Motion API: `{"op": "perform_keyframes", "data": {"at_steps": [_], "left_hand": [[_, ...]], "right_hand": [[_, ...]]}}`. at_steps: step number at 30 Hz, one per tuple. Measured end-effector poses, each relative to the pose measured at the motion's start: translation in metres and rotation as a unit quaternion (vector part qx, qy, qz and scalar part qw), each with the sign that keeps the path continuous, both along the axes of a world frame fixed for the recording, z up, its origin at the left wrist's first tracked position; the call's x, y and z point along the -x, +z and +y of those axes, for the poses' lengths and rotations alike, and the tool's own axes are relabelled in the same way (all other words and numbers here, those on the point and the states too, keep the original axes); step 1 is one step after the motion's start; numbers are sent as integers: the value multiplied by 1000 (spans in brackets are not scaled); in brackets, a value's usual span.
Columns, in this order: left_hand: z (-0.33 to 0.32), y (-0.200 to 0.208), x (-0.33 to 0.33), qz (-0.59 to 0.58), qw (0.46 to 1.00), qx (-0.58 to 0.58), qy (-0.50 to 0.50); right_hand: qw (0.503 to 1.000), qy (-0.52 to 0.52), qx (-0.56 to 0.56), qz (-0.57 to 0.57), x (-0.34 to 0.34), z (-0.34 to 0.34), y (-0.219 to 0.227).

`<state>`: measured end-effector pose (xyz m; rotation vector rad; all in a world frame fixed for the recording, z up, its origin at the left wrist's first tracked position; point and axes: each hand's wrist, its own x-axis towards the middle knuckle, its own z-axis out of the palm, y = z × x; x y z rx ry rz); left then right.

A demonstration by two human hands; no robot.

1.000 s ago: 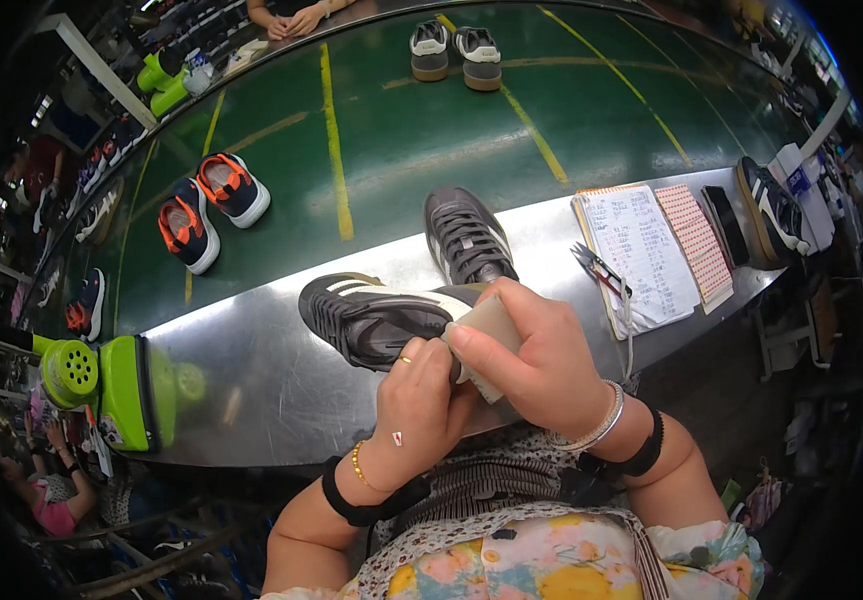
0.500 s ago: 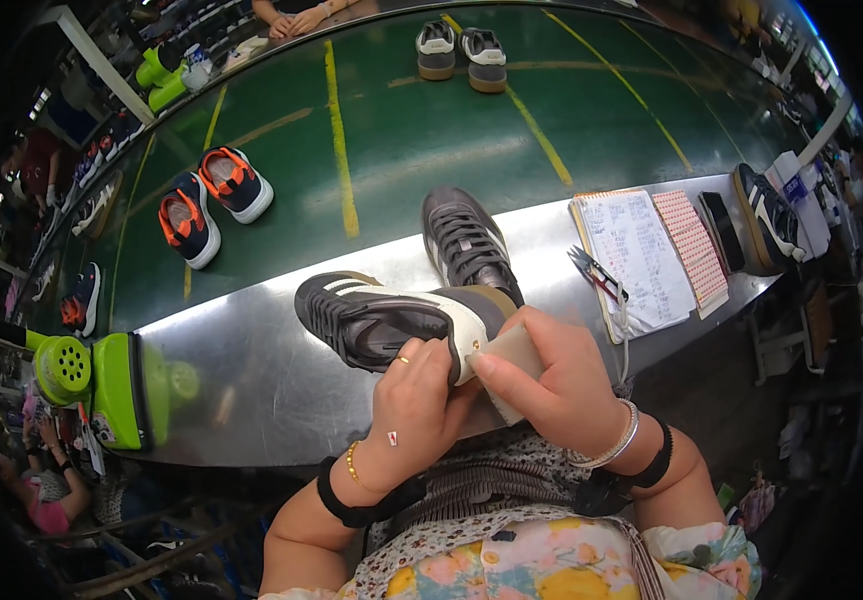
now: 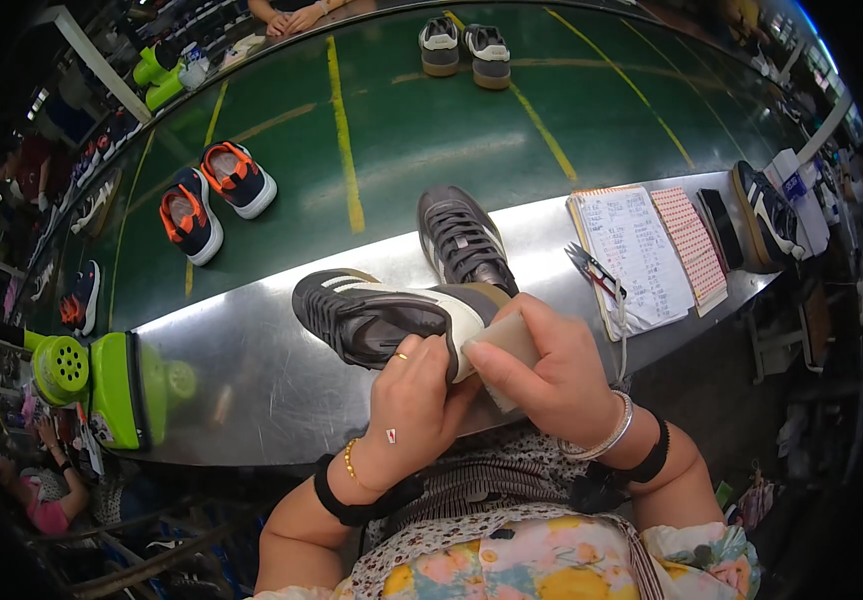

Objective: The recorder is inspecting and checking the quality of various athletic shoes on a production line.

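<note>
My left hand (image 3: 414, 400) grips a dark grey sneaker (image 3: 382, 315) with white stripes by the heel, fingers hooked over its collar. The sneaker lies tilted at the near side of the metal ledge, its toe to the left. In my right hand (image 3: 562, 385) is a flat beige block (image 3: 512, 345), pinched between thumb and fingers and pressed against the cream heel patch. A matching sneaker (image 3: 460, 235) rests just beyond, toe pointing away, its heel partly hidden behind the held one.
On the metal ledge (image 3: 242, 370) lie a notebook (image 3: 637, 260) with thread snips (image 3: 597, 270), a dotted sticker sheet (image 3: 690, 245), a phone (image 3: 721, 230) and another sneaker (image 3: 767, 220). A green device (image 3: 117, 390) stands left. The green belt (image 3: 282, 190) carries orange-navy shoes (image 3: 192, 215) and a grey pair (image 3: 465, 50).
The beige block and my right thumb have shifted slightly left and up, covering the small mark on the heel patch. My left hand keeps its grip on the sneaker.
</note>
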<state>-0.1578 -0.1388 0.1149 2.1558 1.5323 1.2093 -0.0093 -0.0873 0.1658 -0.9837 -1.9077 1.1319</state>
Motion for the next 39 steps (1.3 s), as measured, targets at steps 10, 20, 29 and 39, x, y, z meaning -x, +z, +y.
{"op": "perform_keyframes", "data": {"at_steps": [10,20,29,39], "left_hand": [[2,1,-2,-8,1000,14,-16],[-2,1,6,7,1000,9,-14],[-19,26,49,100,989,106,-17],[-20,29,23,175,982,17,64]], "right_hand": [[998,10,42,-35,-4,3,4],[997,23,-20,-65,-8,-19,-25],[976,-144,64,150,-54,-8,-30],[972,-138,150,118,-74,-13,-54]]}}
